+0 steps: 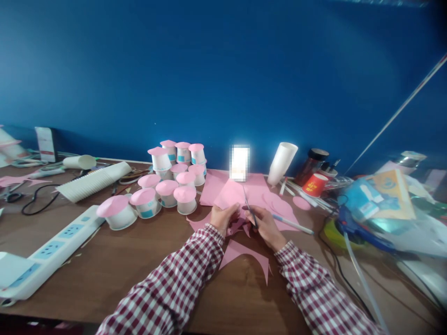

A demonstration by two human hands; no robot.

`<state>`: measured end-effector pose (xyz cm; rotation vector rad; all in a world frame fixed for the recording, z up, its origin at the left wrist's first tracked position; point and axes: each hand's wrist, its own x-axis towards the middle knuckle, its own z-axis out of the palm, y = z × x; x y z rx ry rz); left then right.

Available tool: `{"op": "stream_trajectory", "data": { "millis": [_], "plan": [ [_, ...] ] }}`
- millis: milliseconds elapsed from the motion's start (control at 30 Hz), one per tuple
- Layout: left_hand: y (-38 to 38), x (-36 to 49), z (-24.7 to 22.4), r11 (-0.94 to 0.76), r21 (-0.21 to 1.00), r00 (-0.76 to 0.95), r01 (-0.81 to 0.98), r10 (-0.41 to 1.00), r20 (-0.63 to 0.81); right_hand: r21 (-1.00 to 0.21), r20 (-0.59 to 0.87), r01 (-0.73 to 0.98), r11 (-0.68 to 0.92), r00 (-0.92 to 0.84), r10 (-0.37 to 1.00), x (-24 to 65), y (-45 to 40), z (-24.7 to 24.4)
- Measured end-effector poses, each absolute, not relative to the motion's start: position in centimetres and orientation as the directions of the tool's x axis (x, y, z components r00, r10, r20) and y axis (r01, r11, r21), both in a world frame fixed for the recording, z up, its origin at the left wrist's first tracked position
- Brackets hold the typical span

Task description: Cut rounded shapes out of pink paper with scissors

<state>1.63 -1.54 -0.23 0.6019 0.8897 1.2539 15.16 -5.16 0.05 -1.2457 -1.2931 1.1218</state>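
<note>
Pink paper [228,194] is pinched in my left hand [223,218] at the middle of the table. My right hand [266,225] is closed on dark-handled scissors [250,211], whose blades point away from me beside the held paper. Behind both hands lie larger pink sheets [210,188]. To the right are rounded pink pieces [281,204] and a white marker [293,224]. A curved pink offcut [244,256] lies between my forearms, with more scraps under my hands.
Paper cups with pink tops [145,197] stand left of centre. A power strip [59,246] and stacked white cups [94,180] lie farther left. Rightward are a tilted white cup stack [282,163], a red cup [315,184], a blue glue gun [366,235] and plastic bags [426,232].
</note>
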Motion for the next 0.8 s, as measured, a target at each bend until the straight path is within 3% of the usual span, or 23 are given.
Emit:
{"op": "stream_trajectory", "data": {
  "millis": [300,800],
  "plan": [
    [-1.62,1.67,-0.09,0.184,0.808,0.051,-0.559,0.981,-0.188,-0.996,0.04,0.077,0.04,0.0,0.999,15.17,-5.15,0.18],
    [-1.33,1.67,-0.36,0.214,0.823,0.035,-0.526,0.972,-0.231,-0.996,0.043,0.079,0.042,0.013,0.999,15.02,-5.33,0.52]
  ]
}}
